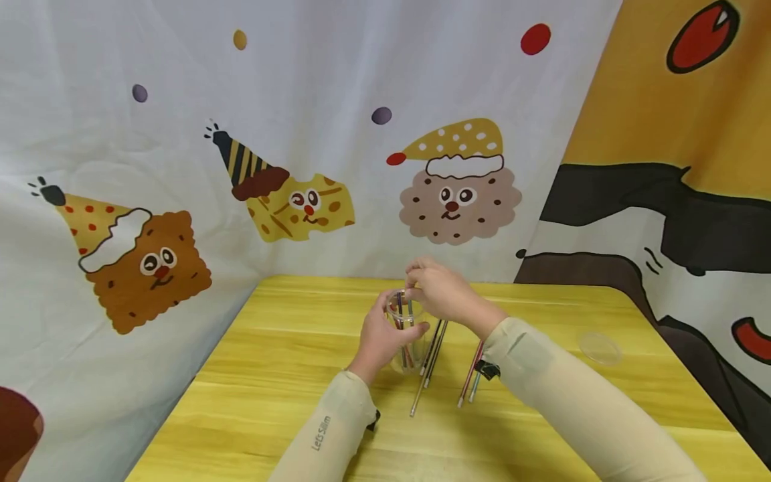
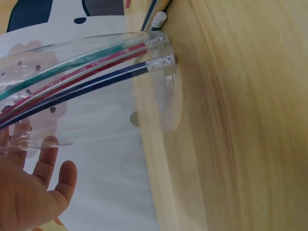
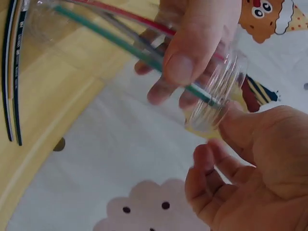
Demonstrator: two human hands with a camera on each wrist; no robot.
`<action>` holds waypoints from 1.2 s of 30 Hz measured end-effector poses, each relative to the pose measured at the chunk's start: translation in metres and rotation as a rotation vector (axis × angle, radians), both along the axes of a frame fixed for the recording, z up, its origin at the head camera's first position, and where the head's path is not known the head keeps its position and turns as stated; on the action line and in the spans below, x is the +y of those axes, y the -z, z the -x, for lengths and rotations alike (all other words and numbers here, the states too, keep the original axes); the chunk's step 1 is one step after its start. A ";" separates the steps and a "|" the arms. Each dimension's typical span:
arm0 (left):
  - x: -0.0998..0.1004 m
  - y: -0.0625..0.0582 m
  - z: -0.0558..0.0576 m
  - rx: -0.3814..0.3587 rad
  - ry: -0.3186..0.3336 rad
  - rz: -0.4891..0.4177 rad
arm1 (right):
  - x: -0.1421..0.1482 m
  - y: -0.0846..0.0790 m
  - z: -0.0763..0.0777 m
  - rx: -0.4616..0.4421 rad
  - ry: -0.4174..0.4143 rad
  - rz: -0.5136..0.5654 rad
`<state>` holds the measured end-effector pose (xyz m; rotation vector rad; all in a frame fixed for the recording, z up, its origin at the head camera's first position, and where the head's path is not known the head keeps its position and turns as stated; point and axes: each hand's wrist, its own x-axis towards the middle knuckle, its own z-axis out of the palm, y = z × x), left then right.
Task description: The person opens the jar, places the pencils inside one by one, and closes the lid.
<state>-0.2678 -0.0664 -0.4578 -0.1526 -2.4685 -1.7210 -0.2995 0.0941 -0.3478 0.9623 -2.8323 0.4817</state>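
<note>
A clear plastic jar (image 1: 405, 365) stands tilted on the table, with my left hand (image 1: 381, 340) gripping it below the rim. Inside lean a green pencil (image 3: 120, 44), a red pencil (image 2: 103, 62) and a dark blue pencil (image 2: 96, 82), eraser ends at the bottom. Over the jar's mouth is my right hand (image 1: 447, 292). In the right wrist view its thumb touches the rim beside the green pencil's upper end, while the other fingers curl loosely, apart from the thumb. No pencil shows between them.
Right of the jar lie two dark pencils (image 1: 435, 355) and a natural-wood pencil (image 1: 418, 396). A red pencil (image 1: 468, 378) and a light blue pencil (image 1: 474, 388) lie beneath the right forearm. Farther right is a clear round lid (image 1: 600, 349). A printed curtain (image 1: 361, 261) hangs behind the table.
</note>
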 end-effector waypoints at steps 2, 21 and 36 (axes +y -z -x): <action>-0.002 0.000 0.000 0.001 0.002 0.004 | -0.005 0.000 -0.002 0.037 0.008 -0.016; 0.001 0.000 0.001 -0.014 -0.021 -0.030 | 0.155 0.102 0.023 -0.404 0.380 0.106; -0.001 0.000 -0.001 -0.004 -0.004 -0.045 | 0.161 0.152 0.021 -0.444 0.477 0.130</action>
